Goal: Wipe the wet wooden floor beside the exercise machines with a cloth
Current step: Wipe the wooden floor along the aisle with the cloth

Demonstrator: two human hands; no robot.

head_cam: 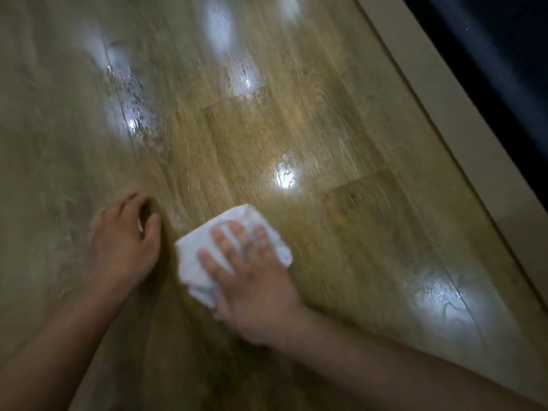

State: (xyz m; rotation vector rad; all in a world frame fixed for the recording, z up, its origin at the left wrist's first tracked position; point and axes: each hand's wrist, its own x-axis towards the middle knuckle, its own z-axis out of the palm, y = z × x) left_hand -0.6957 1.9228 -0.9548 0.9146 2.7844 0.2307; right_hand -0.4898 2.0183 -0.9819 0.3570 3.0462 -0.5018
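Your left hand point(126, 247) rests on the wooden floor point(341, 232), on the left side of the picture. Its fingers are bent and a little spread, with the tips touching the wood. Its grip holds nothing. I cannot tell if the palm touches the floor.

Just to the right of it is the white cloth point(192, 262). It is scrunched up and lies on the floor, near the bottom middle of the picture. Your right hand point(252, 286) lies flat on top of the cloth. Its fingers point(219, 238) are straight and spread apart, and they press the cloth down onto the wood. The grip is not curled around the cloth. The cloth sticks out past your fingertips and to the left of your hand. This hand looks blurry.

Past your hands, the floor has shiny wet spots point(130, 111) with little drops on them. One bright spot point(286, 178) is just beyond the cloth. Another wet patch point(441, 298) is to the right of your right arm, close to the floor's right edge.

Along that right edge runs a pale strip point(444, 120). Beyond the strip, in the top right corner, is something dark point(504, 54). It is too dim to tell what it is.
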